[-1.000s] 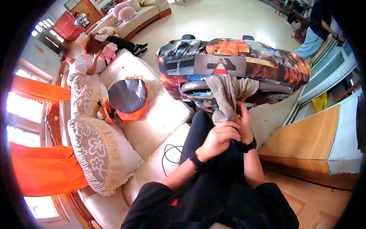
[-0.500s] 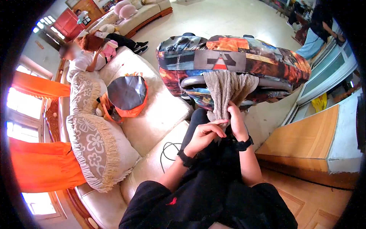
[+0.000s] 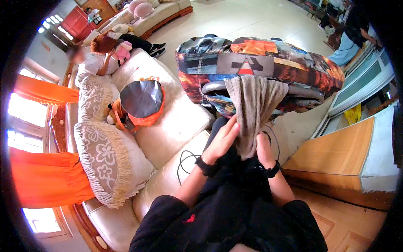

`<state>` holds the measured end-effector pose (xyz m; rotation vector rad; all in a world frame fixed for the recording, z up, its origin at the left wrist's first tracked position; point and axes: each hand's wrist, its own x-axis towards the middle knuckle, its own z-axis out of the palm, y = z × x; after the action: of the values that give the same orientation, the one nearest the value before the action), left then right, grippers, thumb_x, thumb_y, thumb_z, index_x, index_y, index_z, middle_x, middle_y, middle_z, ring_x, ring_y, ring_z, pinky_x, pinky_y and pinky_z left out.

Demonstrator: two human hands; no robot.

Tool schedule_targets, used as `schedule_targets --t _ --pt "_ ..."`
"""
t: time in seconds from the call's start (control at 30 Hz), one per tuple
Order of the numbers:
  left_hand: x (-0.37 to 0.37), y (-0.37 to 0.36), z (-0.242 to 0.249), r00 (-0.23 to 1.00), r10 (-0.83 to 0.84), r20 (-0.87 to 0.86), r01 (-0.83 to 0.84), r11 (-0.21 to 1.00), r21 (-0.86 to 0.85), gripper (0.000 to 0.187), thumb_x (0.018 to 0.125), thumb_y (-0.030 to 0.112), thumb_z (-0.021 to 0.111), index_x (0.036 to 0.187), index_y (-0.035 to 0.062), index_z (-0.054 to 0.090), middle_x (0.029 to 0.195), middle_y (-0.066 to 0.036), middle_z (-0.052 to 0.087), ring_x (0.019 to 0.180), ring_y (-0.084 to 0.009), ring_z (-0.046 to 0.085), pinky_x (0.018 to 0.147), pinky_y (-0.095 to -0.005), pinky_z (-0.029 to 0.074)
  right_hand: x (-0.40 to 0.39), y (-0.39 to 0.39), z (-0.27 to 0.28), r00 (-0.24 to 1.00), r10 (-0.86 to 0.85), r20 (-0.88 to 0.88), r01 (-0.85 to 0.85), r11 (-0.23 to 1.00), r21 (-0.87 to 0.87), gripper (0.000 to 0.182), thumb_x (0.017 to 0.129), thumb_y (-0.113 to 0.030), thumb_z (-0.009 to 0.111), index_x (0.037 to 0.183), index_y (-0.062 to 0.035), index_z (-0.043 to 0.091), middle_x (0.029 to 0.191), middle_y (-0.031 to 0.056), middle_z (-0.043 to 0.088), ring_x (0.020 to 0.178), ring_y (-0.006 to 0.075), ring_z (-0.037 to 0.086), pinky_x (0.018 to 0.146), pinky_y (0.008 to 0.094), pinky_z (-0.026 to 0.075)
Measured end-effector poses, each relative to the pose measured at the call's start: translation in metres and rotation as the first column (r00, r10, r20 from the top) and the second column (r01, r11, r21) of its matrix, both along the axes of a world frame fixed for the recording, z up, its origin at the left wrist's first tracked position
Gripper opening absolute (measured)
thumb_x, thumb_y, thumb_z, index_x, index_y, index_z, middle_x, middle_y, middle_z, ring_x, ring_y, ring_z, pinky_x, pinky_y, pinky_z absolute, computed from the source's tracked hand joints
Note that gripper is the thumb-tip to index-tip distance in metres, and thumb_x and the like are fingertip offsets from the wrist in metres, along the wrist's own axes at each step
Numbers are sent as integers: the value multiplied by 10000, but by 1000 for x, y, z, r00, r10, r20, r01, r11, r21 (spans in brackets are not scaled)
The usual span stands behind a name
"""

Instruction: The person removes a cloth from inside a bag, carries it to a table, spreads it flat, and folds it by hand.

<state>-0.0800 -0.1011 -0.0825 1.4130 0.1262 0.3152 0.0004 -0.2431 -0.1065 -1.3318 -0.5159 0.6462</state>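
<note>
A beige knitted garment hangs out of an open, colourfully printed suitcase standing in front of my knees. My left hand lies against the garment's left edge with fingers stretched up along it. My right hand grips the lower right part of the cloth, partly hidden behind it. Both wrists carry black bands. I sit on a cream sofa in black clothes.
An orange and grey bag and a patterned cushion lie on the sofa to my left. A black cable runs beside my leg. A person sits at the sofa's far end. A wooden cabinet stands right.
The garment has come further out of the suitcase and now hangs longer. Both hands shifted from bunching its lower end to spreading along its sides.
</note>
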Motion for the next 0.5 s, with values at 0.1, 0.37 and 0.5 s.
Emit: schedule_targets --t 0.1,0.37,0.5 --pt "15 -16 19 998 -6 65 1 997 74 461 925 212 503 1284 -39 358 1185 -137 541 1107 -204 504 941 -309 378 -10 -6 -21 998 -27 -48 29 999 41 318 923 -129 328 1046 51 560 944 49 613 863 127 538 798 270 431" --pt "4 -45 12 961 261 92 -276 921 274 381 886 129 535 1211 -23 409 995 -249 590 962 -397 574 807 -380 455 -5 -39 -30 858 28 513 90 975 -204 151 866 -54 506 931 33 611 824 26 623 722 142 568 659 297 458" --pt "-22 -59 -3 978 158 133 -203 854 480 262 867 107 541 1092 -14 480 890 -239 584 851 -423 565 750 -414 463 13 -64 -64 996 -87 -8 85 987 -133 176 881 -108 549 986 17 614 924 32 639 818 131 579 727 265 454"
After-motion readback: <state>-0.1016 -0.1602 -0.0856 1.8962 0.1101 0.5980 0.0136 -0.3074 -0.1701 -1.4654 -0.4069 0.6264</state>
